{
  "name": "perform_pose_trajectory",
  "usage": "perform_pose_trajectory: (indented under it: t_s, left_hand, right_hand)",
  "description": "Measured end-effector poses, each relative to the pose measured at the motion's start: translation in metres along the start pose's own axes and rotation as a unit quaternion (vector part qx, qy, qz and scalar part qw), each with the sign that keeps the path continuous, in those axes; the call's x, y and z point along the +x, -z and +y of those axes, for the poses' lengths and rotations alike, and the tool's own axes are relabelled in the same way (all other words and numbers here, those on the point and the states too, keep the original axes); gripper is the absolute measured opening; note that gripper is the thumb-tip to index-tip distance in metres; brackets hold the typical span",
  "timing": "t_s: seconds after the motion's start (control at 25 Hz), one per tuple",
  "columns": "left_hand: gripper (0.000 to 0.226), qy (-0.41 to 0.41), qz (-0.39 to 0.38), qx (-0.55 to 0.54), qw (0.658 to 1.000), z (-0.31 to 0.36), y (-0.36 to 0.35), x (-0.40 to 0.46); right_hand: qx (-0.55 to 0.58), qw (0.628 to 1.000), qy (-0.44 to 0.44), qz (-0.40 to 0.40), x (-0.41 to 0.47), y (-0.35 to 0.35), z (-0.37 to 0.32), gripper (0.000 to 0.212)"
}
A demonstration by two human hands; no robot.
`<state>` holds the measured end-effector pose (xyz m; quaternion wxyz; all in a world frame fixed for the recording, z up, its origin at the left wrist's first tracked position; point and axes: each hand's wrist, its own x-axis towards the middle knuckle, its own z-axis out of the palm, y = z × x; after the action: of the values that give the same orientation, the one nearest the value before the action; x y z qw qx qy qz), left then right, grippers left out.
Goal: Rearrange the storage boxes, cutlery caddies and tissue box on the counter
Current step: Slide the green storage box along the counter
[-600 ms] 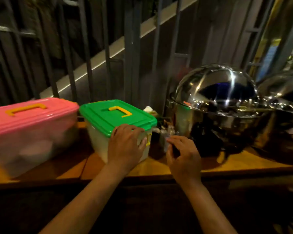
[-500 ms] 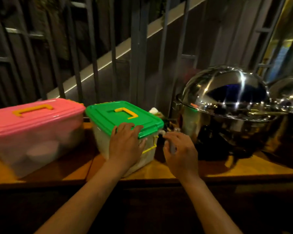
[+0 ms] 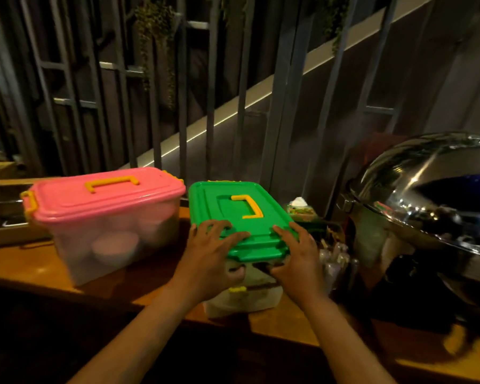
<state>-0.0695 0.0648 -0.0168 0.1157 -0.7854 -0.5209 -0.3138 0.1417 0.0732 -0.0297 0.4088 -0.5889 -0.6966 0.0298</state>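
Note:
A clear storage box with a green lid (image 3: 230,206) and yellow handle stands on the wooden counter (image 3: 25,267), its short end toward me. My left hand (image 3: 211,256) grips its near left corner and my right hand (image 3: 297,259) grips its near right corner, fingers over the lid's edge. To its left stands a larger clear box with a pink lid (image 3: 106,195), bowls showing inside. Behind the green box's right side sits a tissue box (image 3: 299,210) with a white tissue sticking up. A cutlery caddy (image 3: 336,259) stands just right of my right hand, dim and blurred.
A large shiny domed chafing dish (image 3: 427,206) fills the counter's right side. A metal railing (image 3: 183,106) and a wall rise close behind the counter. A tray-like wooden frame (image 3: 0,225) lies at the far left.
My right hand has moved left from the caddy onto the green box's near corner. The green box has turned its short end toward me, and the view has shifted left.

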Motion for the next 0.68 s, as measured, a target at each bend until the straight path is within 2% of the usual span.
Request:
perform_pose_trajectory:
  t_s: [0.12, 0.28, 0.4, 0.68]
  left_hand:
    - [0.083, 0.001, -0.012, 0.005, 1.0, -0.026, 0.007, 0.005]
    - [0.083, 0.029, -0.076, 0.006, 0.997, -0.038, 0.008, 0.014]
    - [0.084, 0.016, -0.106, -0.011, 0.994, -0.057, 0.011, 0.025]
    - [0.084, -0.036, -0.116, -0.051, 0.991, -0.086, 0.008, 0.034]
  right_hand:
    - [-0.039, 0.998, 0.007, 0.048, -0.01, -0.017, -0.015, 0.083]
    - [-0.055, 0.996, -0.011, 0.064, -0.011, -0.029, -0.029, 0.081]
    - [-0.067, 0.995, -0.03, 0.066, -0.01, -0.036, -0.043, 0.08]
    - [-0.107, 0.988, -0.065, 0.092, -0.009, -0.05, -0.064, 0.082]
